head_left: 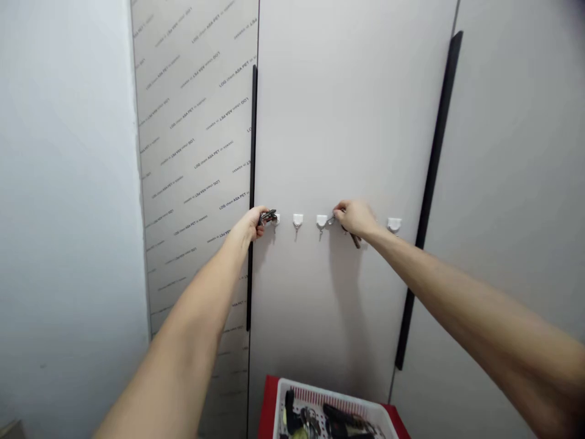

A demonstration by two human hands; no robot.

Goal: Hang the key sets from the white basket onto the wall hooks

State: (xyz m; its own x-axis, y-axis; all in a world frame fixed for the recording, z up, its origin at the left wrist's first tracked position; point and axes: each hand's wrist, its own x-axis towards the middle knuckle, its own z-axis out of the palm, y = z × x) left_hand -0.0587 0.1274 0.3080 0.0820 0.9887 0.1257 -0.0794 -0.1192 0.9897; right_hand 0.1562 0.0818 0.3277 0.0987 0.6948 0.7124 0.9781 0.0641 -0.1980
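Note:
My left hand (256,224) is closed on a bunch of dark metal keys (267,217), right beside the leftmost white hook (276,219), which the keys partly cover. Between finger and thumb my right hand (356,217) pinches a metal key ring (331,220). Dark keys (355,241) hang below that hand, partly hidden by it. The ring is close to a white hook (322,221); whether it touches cannot be told. Another white hook (298,221) sits between the two hands.
The hooks are on a pale cabinet door (347,122), with long black handles (253,183) (432,183) along its edges. One more hook (394,224) is at the right. Below, a white plastic basket (336,395) of mixed items stands on something red (269,402).

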